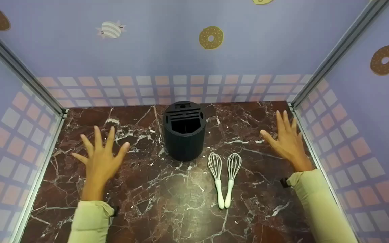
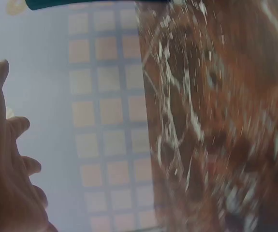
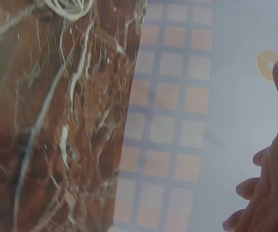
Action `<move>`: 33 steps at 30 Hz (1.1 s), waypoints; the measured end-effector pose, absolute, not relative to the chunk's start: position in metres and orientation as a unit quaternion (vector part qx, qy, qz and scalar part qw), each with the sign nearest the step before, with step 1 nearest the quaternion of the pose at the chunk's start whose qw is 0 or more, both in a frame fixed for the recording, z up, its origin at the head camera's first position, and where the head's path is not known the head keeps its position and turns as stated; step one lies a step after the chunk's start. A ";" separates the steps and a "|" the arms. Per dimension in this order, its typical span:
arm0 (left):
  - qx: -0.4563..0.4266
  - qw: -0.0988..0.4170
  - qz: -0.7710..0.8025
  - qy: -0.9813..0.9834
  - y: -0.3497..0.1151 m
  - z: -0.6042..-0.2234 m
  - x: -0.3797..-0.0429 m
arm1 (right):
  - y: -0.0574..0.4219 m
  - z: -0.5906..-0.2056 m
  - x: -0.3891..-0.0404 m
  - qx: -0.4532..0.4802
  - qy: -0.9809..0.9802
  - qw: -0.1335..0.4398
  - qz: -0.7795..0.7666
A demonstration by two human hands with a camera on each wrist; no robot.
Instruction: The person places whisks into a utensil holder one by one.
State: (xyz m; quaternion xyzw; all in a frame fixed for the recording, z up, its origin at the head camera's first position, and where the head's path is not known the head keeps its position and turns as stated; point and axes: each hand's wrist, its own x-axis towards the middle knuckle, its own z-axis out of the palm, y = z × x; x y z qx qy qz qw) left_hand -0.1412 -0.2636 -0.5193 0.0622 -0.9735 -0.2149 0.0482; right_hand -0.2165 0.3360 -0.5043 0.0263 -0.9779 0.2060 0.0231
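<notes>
My left hand (image 1: 101,162) is spread with straight fingers over the left part of the marble-patterned tabletop, holding nothing. On the far right my right hand (image 1: 287,143) is likewise spread, its palm down and nothing in it. Between the hands stands an upright black utensil holder (image 1: 185,143) with slots and one larger opening in its top. Two whisks, a left one (image 1: 217,179) and a right one (image 1: 231,179), lie side by side in front of it, white handles toward me. The right wrist view catches part of a whisk's wire loops (image 3: 71,7) at its top edge.
Lilac panels (image 1: 160,50) with printed donuts and a checkered band enclose the tabletop (image 1: 154,216) at the back and both sides. Metal frame strips (image 1: 344,44) run along the corners. A dark band sits at each sleeve cuff.
</notes>
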 end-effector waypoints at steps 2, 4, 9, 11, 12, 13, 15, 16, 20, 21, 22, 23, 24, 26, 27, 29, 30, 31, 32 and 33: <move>0.064 0.042 -0.245 -0.967 -0.255 -0.523 -0.139 | 0.335 -0.507 -0.213 0.027 -0.971 0.013 0.236; 0.065 0.032 -0.275 -0.959 -0.246 -0.526 -0.136 | 0.334 -0.510 -0.210 0.030 -0.963 0.002 0.269; 0.074 0.008 -0.369 -0.927 -0.225 -0.528 -0.133 | 0.331 -0.518 -0.204 0.039 -0.941 -0.008 0.336; 0.082 0.006 -0.403 -0.912 -0.216 -0.528 -0.133 | 0.329 -0.522 -0.200 0.037 -0.937 -0.012 0.348; 0.085 0.007 -0.416 -0.905 -0.212 -0.528 -0.133 | 0.327 -0.524 -0.198 0.035 -0.935 -0.017 0.352; 0.088 0.010 -0.430 -0.899 -0.208 -0.528 -0.134 | 0.325 -0.525 -0.196 0.032 -0.934 -0.022 0.355; 0.092 0.020 -0.448 -0.889 -0.200 -0.528 -0.135 | 0.322 -0.529 -0.193 0.025 -0.933 -0.031 0.357; 0.093 0.025 -0.456 -0.885 -0.197 -0.528 -0.136 | 0.320 -0.531 -0.191 0.021 -0.933 -0.034 0.358; 0.104 0.029 -0.518 -0.849 -0.181 -0.525 -0.139 | 0.315 -0.539 -0.186 -0.006 -0.931 -0.046 0.363; 0.108 0.025 -0.538 -0.835 -0.177 -0.524 -0.140 | 0.314 -0.541 -0.185 -0.014 -0.929 -0.050 0.367; 0.112 0.019 -0.566 -0.817 -0.174 -0.523 -0.141 | 0.313 -0.543 -0.184 -0.021 -0.927 -0.054 0.371; 0.115 0.012 -0.592 -0.798 -0.171 -0.521 -0.142 | 0.311 -0.545 -0.183 -0.027 -0.925 -0.057 0.373; 0.118 0.005 -0.618 -0.778 -0.167 -0.520 -0.143 | 0.310 -0.547 -0.182 -0.031 -0.924 -0.061 0.376; 0.121 -0.004 -0.655 -0.746 -0.161 -0.516 -0.146 | 0.308 -0.552 -0.180 -0.035 -0.923 -0.067 0.377; 0.121 -0.006 -0.667 -0.735 -0.158 -0.514 -0.147 | 0.306 -0.554 -0.178 -0.037 -0.922 -0.072 0.378; 0.119 -0.002 -0.680 -0.723 -0.152 -0.511 -0.151 | 0.303 -0.559 -0.175 -0.038 -0.924 -0.083 0.373; 0.117 0.004 -0.679 -0.724 -0.149 -0.509 -0.153 | 0.302 -0.561 -0.174 -0.041 -0.924 -0.089 0.371; 0.114 0.016 -0.673 -0.731 -0.146 -0.507 -0.156 | 0.300 -0.564 -0.173 -0.042 -0.923 -0.093 0.372; 0.111 0.028 -0.663 -0.740 -0.144 -0.506 -0.158 | 0.298 -0.566 -0.171 -0.046 -0.920 -0.099 0.375; 0.108 0.040 -0.652 -0.749 -0.141 -0.505 -0.161 | 0.296 -0.569 -0.169 -0.051 -0.917 -0.104 0.382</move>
